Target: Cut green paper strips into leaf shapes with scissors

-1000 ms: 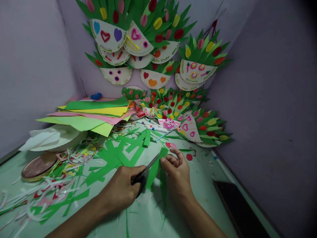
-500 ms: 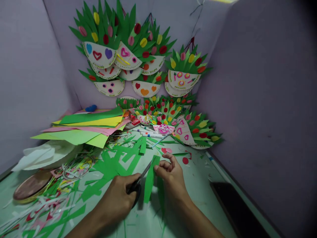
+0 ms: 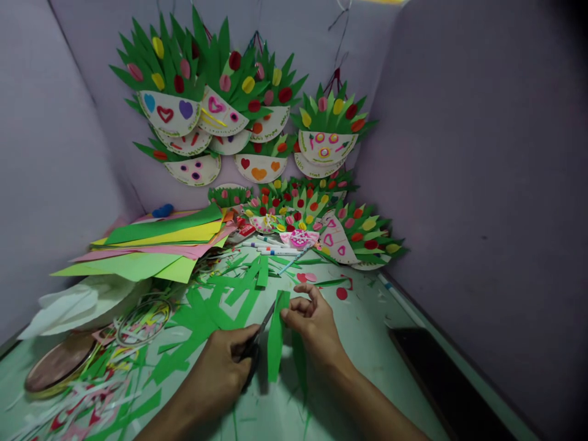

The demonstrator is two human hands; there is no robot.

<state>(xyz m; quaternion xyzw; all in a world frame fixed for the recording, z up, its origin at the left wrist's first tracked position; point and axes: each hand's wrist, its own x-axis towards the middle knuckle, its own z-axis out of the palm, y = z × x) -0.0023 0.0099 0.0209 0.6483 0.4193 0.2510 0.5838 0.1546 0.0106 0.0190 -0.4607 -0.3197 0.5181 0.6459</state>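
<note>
My left hand (image 3: pixel 226 361) is closed round the black handles of a pair of scissors (image 3: pixel 251 358). The blades point up and away, against the left edge of a green paper strip (image 3: pixel 275 349) near its top. Between thumb and fingers, my right hand (image 3: pixel 316 321) pinches that strip by its upper right side, and the strip hangs upright above the table. Behind it, below the right hand, hangs a second narrow green piece (image 3: pixel 299 361). Several green paper strips and leaf shapes (image 3: pixel 202 312) lie just left of the hands.
Paper scraps (image 3: pixel 92 398) and a round tape roll (image 3: pixel 59 364) lie at the left. Coloured sheets (image 3: pixel 160 236) are stacked behind them. Markers (image 3: pixel 278 251) lie at the back, below decorated half-plates (image 3: pixel 169 113) on the wall. A dark phone-like slab (image 3: pixel 436 373) lies at right.
The view has shifted slightly, so the wall decorations appear further left and lower. The scissor blades sit closer along the strip's upper edge. Both hands keep their hold.
</note>
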